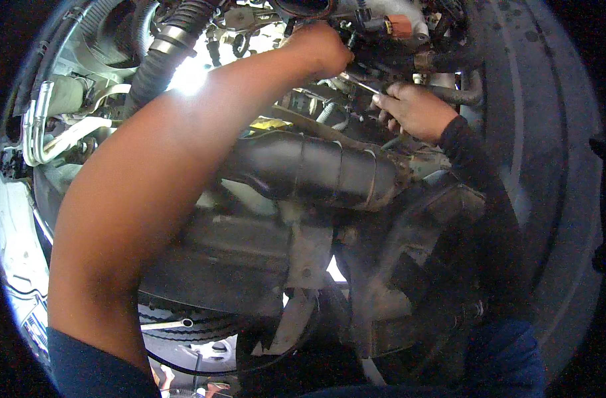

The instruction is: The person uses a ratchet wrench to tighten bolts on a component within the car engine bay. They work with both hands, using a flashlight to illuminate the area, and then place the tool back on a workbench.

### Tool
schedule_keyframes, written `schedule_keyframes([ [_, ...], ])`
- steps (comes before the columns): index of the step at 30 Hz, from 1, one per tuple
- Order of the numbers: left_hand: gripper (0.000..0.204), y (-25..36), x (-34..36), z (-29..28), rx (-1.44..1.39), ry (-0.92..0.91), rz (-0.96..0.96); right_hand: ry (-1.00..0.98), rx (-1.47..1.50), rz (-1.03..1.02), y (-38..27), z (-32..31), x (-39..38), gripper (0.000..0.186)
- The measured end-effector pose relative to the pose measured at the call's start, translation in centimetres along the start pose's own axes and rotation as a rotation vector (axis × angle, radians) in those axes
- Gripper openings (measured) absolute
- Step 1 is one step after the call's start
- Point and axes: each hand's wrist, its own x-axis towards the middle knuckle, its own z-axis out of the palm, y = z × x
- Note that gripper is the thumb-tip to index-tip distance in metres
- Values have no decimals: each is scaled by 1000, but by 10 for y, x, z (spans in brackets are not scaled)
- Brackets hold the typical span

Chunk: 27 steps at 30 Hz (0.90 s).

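Your R hand (419, 113), at 2 o'clock, has a slim metal tool (361, 83) pinched btwn thumb & index, other fingers curled; prob. b/c a fingertip hold steers better than a full fist in that tight gap. Tool sits at 1 o'clock, pointing twd 10 from your thumb, far end near your L hand (326, 50). That L hand's at 12, in among engine parts; its fingers are hidden, so can't tell if it's grasping smth.

Pose: L arm enters at 8, bends at elbow, then slants up past the ribbed hose (153, 79) at 10, prob. to get round the black cylinder (309, 166) mid-view. R arm rises from 4 in a dark sleeve (472, 152), back of hand showing. Ring-end wrench (185, 323) at 7–8, near the tyre (207, 335), prob. parked there for easy reach.
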Motion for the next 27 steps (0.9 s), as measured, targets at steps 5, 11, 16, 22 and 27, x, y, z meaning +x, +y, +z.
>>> schedule_keyframes([
  [5, 32, -5, 0, 0, -126, -63, 64, 505, -419, -339, -10, 12, 6, 53],
  [11, 30, -7, 4, 3, -250, -47, -49, 587, -534, -353, -18, 29, 5, 47],
  [16, 38, -9, 6, 9, -360, -6, -95, 747, -584, -447, -16, 42, 7, 38],
  [22, 42, -14, 15, 17, -412, -9, -57, 716, -704, -429, -18, 37, 5, 39],
  [27, 42, -11, 20, 26, -394, 27, -121, 456, -346, -368, -41, 16, -8, 42],
])
